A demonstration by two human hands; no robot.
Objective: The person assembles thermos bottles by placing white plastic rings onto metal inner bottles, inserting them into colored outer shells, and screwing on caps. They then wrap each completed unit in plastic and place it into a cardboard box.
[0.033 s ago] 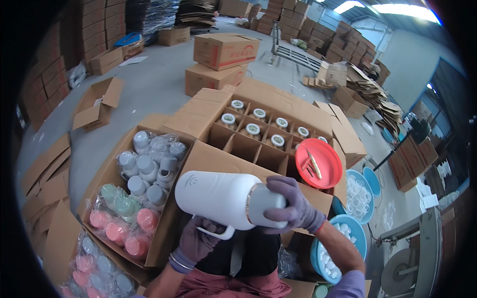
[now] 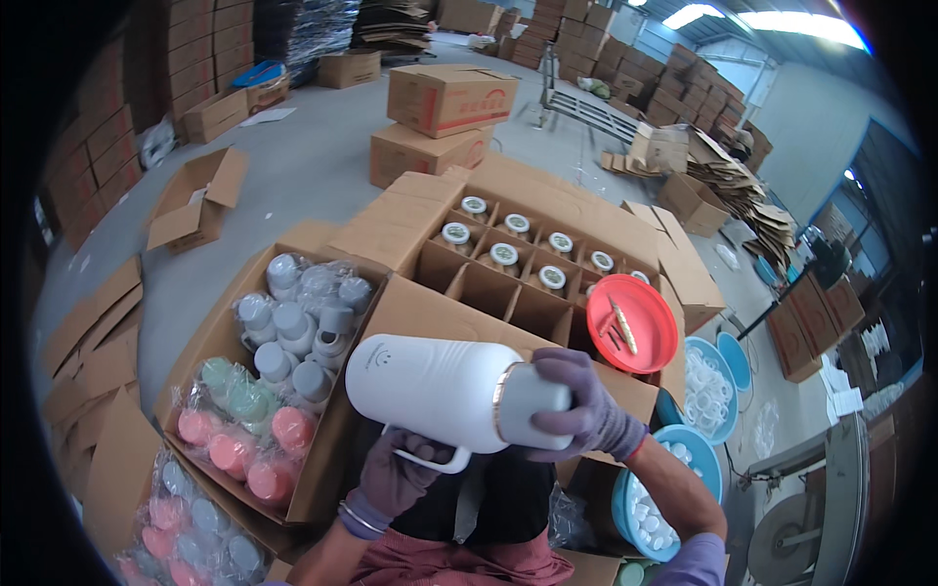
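Observation:
A large white thermos jug [image 2: 430, 384] lies sideways above my lap, with a smiley mark on its body and a thin copper-coloured ring at the neck. My left hand [image 2: 396, 474], gloved in grey-purple, is closed on its white side handle [image 2: 447, 461]. Wrapped round the jug's grey cap [image 2: 535, 408] at the right end is my gloved right hand [image 2: 586, 405]. Just left of the jug, an open carton [image 2: 311, 464] holds bagged bottles with grey, green and pink lids. Beyond it, a divided carton [image 2: 459, 363] holds several jars with white lids.
A red dish [image 2: 664, 337] with a pen-like gold tool rests on the divided carton's right side. Blue basins of white rings [image 2: 705, 391] and small white caps [image 2: 647, 523] stand at the right. Two stacked cartons [image 2: 452, 103] are farther back. Flattened cardboard [image 2: 93, 361] lies at left.
The view has shifted slightly, and the jug has turned a little so its smiley mark shows more clearly. Both hands keep their holds.

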